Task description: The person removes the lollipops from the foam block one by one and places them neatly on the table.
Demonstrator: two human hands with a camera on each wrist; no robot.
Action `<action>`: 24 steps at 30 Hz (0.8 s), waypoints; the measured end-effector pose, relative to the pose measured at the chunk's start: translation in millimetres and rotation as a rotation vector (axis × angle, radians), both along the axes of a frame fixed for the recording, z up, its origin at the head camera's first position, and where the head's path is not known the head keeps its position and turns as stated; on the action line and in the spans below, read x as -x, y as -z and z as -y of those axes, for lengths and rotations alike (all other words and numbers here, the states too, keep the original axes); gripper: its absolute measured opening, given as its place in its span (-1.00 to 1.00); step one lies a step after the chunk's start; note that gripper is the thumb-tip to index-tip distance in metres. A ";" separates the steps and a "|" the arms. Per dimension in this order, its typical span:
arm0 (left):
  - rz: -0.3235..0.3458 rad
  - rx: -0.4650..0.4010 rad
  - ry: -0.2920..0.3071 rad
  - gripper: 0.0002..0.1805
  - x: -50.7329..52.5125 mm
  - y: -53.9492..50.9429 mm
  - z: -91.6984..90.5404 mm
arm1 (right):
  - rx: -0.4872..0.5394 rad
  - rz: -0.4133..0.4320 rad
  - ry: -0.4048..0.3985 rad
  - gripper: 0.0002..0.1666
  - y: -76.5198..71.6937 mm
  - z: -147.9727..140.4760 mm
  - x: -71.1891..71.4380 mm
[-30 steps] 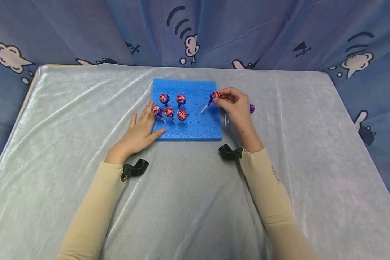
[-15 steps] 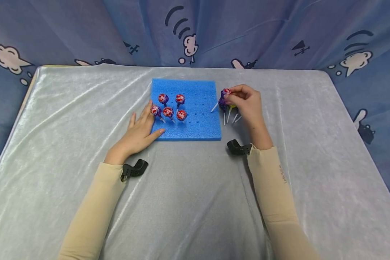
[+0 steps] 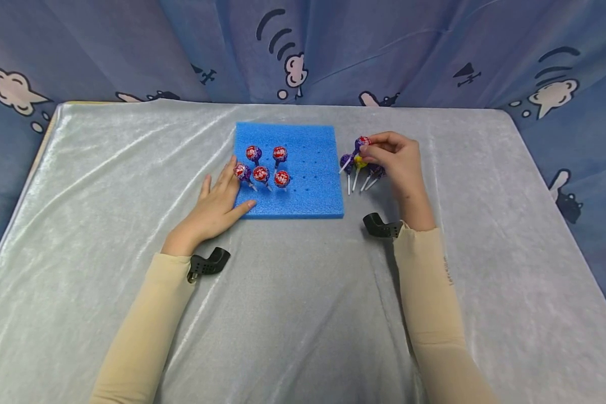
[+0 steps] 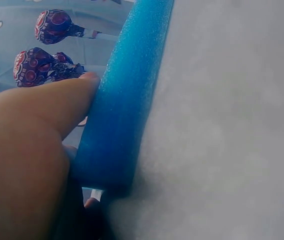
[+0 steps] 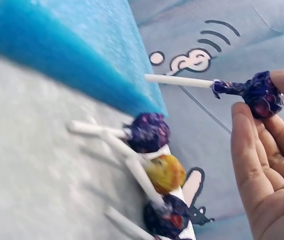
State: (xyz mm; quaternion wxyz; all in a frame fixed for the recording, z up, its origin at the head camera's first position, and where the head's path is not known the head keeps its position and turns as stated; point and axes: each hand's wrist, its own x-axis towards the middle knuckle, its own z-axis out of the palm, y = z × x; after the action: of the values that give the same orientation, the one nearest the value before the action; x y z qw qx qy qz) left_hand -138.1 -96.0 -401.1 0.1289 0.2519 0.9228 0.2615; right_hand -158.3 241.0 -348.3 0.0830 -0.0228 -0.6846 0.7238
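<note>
On the table lies a blue foam board [image 3: 313, 202] with small holes. Several red-and-purple wrapped lollipops [image 3: 261, 174] stand by their sticks in its left half. My left hand [image 3: 209, 210] rests spread on the board's left edge, the thumb along its front corner. Beyond the board's right edge, my right hand [image 3: 396, 163] pinches a lollipop [image 5: 264, 95] by its wrapped head, with the white stick pointing left. Beneath it lie several loose lollipops, among them a yellow one [image 5: 166, 173] and a purple one [image 5: 149, 132]; the right hand partly hides this group in the head view.
A grey velvety cloth [image 3: 283, 314] covers the table. Behind the table hangs a blue patterned curtain [image 3: 384, 50]. Each wrist wears a black camera mount, such as the right one [image 3: 381, 226].
My right hand has moved right, from over the foam board to above the loose lollipops, still pinching its lollipop. More of the loose ones show now. The left hand has stayed in place.
</note>
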 end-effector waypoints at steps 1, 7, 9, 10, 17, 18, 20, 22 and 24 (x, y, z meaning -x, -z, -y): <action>0.000 0.000 -0.001 -0.14 -0.1 -0.1 0.1 | 0.008 0.000 -0.002 -0.92 -0.6 -2.0 -0.3; 0.000 -0.002 0.001 -0.14 -0.2 -0.3 0.2 | 0.003 0.015 -0.002 -0.91 -6.5 -17.3 -2.9; 0.002 -0.002 0.003 -0.14 -0.3 -0.3 0.2 | 0.000 0.017 -0.005 -0.90 -8.2 -23.6 -4.0; 0.002 -0.003 0.002 -0.14 -0.2 -0.2 0.3 | -0.001 0.018 -0.007 -0.91 -8.9 -26.9 -4.5; 0.006 -0.001 0.000 -0.15 -0.5 0.0 0.5 | 0.012 0.077 -0.018 -0.94 -11.6 -48.5 -7.0; 0.006 -0.001 -0.001 -0.14 -0.5 0.1 0.5 | 0.004 0.096 -0.014 -0.95 -11.6 -51.7 -7.6; 0.006 0.000 0.000 -0.15 -0.5 0.1 0.5 | -0.012 0.134 -0.007 -0.95 -11.1 -58.5 -8.9; 0.006 0.000 0.001 -0.15 -0.5 0.1 0.4 | -0.010 0.161 -0.006 -0.97 -9.4 -65.9 -10.1; 0.007 0.001 0.003 -0.15 -0.5 0.2 0.1 | 0.003 0.177 -0.007 -0.98 -6.6 -73.3 -11.4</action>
State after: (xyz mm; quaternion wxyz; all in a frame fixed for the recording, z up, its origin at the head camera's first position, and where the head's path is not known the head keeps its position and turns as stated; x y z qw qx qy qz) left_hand -137.6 -96.1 -401.2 0.1326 0.2522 0.9221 0.2619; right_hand -147.0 314.3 -341.7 0.0195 -0.0845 -0.6883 0.7202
